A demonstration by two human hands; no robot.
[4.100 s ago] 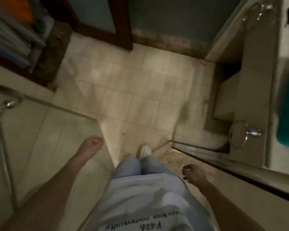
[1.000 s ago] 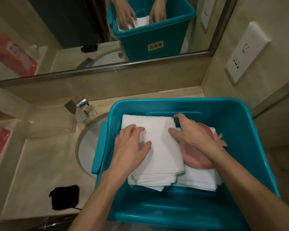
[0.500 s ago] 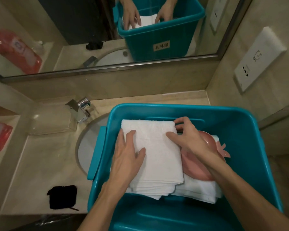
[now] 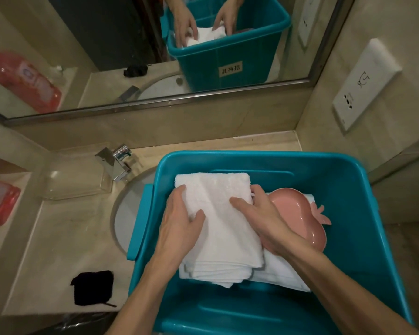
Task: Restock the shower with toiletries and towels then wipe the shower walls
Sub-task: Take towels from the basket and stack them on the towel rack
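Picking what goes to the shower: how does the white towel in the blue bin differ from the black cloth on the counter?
The white towel is large and neatly folded; the black cloth is small and rumpled. The white towel sits in the blue bin; the black cloth lies on the counter beside it. The left hand and right hand grip the white towel; nothing touches the black cloth. Both are fabric.

the left forearm [image 4: 140, 293] and the right forearm [image 4: 329, 281] are shown bare up to the frame edge. the left hand [image 4: 179, 228] and the right hand [image 4: 261, 223] are uncovered too; faint tendon lines are made out on the back of the left hand.
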